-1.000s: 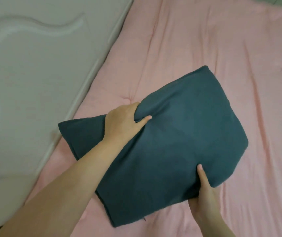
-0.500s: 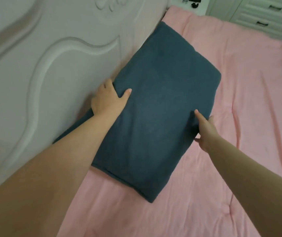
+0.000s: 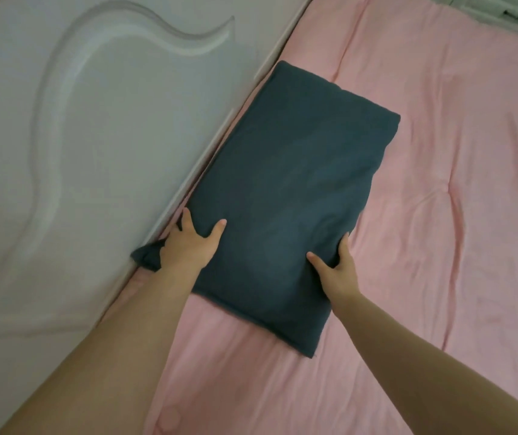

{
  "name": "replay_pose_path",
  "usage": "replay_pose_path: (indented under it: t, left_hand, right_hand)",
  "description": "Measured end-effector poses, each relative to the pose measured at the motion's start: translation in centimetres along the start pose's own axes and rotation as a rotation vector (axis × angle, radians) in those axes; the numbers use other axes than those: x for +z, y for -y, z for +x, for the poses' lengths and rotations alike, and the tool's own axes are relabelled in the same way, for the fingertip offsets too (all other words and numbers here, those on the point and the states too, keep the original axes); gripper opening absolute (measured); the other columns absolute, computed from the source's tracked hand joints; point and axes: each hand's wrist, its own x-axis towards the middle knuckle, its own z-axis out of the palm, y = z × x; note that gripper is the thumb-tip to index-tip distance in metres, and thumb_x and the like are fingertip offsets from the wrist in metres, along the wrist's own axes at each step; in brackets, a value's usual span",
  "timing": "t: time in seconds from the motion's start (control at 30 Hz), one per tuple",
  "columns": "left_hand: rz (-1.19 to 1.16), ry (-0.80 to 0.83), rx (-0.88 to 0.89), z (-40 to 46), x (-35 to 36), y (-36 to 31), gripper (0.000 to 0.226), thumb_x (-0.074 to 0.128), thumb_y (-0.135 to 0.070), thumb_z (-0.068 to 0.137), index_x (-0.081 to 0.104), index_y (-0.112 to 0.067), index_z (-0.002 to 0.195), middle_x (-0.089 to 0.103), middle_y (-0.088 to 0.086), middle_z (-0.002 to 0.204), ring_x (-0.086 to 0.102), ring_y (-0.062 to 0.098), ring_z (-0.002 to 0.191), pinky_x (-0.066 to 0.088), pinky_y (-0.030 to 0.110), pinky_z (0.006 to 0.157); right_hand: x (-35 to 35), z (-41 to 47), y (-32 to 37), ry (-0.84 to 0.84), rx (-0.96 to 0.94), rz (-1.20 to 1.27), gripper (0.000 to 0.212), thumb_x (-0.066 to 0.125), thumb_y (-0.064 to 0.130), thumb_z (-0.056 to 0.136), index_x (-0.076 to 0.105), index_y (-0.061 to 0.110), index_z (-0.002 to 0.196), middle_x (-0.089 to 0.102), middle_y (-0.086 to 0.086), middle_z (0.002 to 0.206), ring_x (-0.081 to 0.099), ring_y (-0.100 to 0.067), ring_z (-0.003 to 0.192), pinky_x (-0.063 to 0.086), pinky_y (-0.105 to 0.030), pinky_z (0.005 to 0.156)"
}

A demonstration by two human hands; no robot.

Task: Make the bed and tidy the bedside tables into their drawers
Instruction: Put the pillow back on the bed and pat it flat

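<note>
A dark teal pillow lies flat on the pink bedspread, its long side along the white headboard. My left hand grips the pillow's near left edge beside the headboard, thumb on top. My right hand grips its near right edge, with the thumb on top and the fingers curled around the side. One pillow corner bunches up against the headboard by my left wrist.
The carved white headboard fills the left side. A white drawer unit with a dark handle shows at the top right, beyond the bed. Pink bedspread stretches wide to the right of the pillow.
The pillow has come down from leaning on the headboard to lying flat beside it. Both hands have slid toward its near end and still hold it.
</note>
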Motion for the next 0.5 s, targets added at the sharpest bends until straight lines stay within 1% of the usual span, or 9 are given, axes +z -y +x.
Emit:
replay_pose_path:
  t: [0.07, 0.13, 0.17, 0.23, 0.3, 0.37, 0.43, 0.47, 0.5]
  left_hand:
    - [-0.044, 0.006, -0.046, -0.6, 1.0, 0.5, 0.103, 0.029, -0.089, 0.071, 0.006, -0.031, 0.153, 0.035, 0.011, 0.152, 0.042, 0.036, 0.132, 0.039, 0.05, 0.106]
    - [-0.011, 0.004, -0.062, -1.6, 2.2, 1.0, 0.1, 0.027, -0.087, 0.074, 0.005, -0.03, 0.153, 0.037, 0.013, 0.15, 0.044, 0.037, 0.13, 0.04, 0.051, 0.104]
    - [0.006, -0.005, -0.064, -2.0, 2.7, 1.0, 0.099, 0.026, -0.086, 0.075, 0.005, -0.03, 0.153, 0.036, 0.013, 0.15, 0.043, 0.037, 0.131, 0.04, 0.051, 0.105]
    - [0.021, -0.015, -0.072, -2.4, 3.1, 1.0, 0.098, 0.025, -0.085, 0.077, 0.003, -0.029, 0.154, 0.029, 0.015, 0.154, 0.038, 0.037, 0.136, 0.037, 0.051, 0.108]
    - [0.071, -0.057, -0.057, -2.8, 3.0, 1.1, 0.096, 0.024, -0.083, 0.08, -0.002, -0.027, 0.154, 0.016, 0.016, 0.159, 0.023, 0.035, 0.144, 0.026, 0.051, 0.116]
    - [0.181, -0.214, 0.035, -3.7, 3.3, 1.4, 0.088, 0.022, -0.075, 0.087, -0.004, -0.024, 0.155, 0.004, 0.016, 0.162, 0.007, 0.032, 0.149, 0.011, 0.051, 0.12]
    - [0.271, -0.382, 0.201, -5.4, 4.4, 1.7, 0.078, 0.022, -0.065, 0.092, 0.0, -0.026, 0.155, 0.001, 0.012, 0.162, 0.003, 0.032, 0.149, 0.008, 0.057, 0.119]
    - [0.291, -0.415, 0.272, -6.6, 5.3, 1.9, 0.075, 0.024, -0.064, 0.093, 0.001, -0.028, 0.155, -0.001, 0.01, 0.163, 0.002, 0.033, 0.149, 0.008, 0.059, 0.118]
    - [0.298, -0.411, 0.318, -7.6, 6.2, 2.3, 0.075, 0.026, -0.065, 0.092, 0.0, -0.031, 0.154, -0.004, 0.007, 0.163, -0.001, 0.033, 0.149, 0.008, 0.061, 0.117]
  right_hand:
    - [-0.1, 0.2, 0.7, -0.032, -0.058, -0.024, 0.087, 0.068, 0.02, 0.087, 0.013, 0.037, 0.154, 0.043, 0.019, 0.145, 0.045, -0.009, 0.129, 0.035, -0.033, 0.112]
    - [-0.4, 0.6, 1.1, -0.031, -0.064, -0.058, 0.085, 0.064, 0.017, 0.09, 0.014, 0.04, 0.153, 0.044, 0.023, 0.136, 0.044, -0.006, 0.122, 0.034, -0.027, 0.109]
    - [-0.6, 0.9, 1.2, -0.018, -0.057, -0.086, 0.085, 0.064, 0.017, 0.09, 0.012, 0.04, 0.153, 0.043, 0.023, 0.134, 0.045, -0.007, 0.123, 0.034, -0.027, 0.108]
    - [-0.9, 1.2, 1.0, 0.032, 0.01, -0.121, 0.088, 0.063, 0.021, 0.092, 0.004, 0.039, 0.154, 0.039, 0.016, 0.146, 0.042, -0.016, 0.133, 0.033, -0.033, 0.113]
    - [-0.6, 0.6, 0.4, 0.052, 0.097, -0.174, 0.09, 0.059, 0.03, 0.094, -0.008, 0.035, 0.154, 0.033, 0.002, 0.155, 0.037, -0.027, 0.139, 0.03, -0.04, 0.116]
    - [0.2, -0.7, -0.7, 0.039, 0.124, -0.266, 0.09, 0.056, 0.041, 0.094, -0.011, 0.036, 0.153, 0.035, -0.01, 0.153, 0.039, -0.033, 0.136, 0.031, -0.042, 0.115]
    - [0.9, -2.4, -1.8, 0.047, 0.136, -0.352, 0.086, 0.051, 0.052, 0.093, -0.012, 0.042, 0.151, 0.036, -0.016, 0.149, 0.039, -0.037, 0.135, 0.032, -0.045, 0.113]
    - [1.3, -3.4, -2.4, 0.061, 0.145, -0.382, 0.084, 0.048, 0.056, 0.093, -0.013, 0.045, 0.15, 0.032, -0.017, 0.15, 0.036, -0.037, 0.136, 0.03, -0.047, 0.114]
    - [1.8, -4.2, -3.0, 0.065, 0.144, -0.407, 0.083, 0.046, 0.058, 0.093, -0.013, 0.047, 0.149, 0.028, -0.017, 0.152, 0.031, -0.037, 0.139, 0.027, -0.048, 0.116]
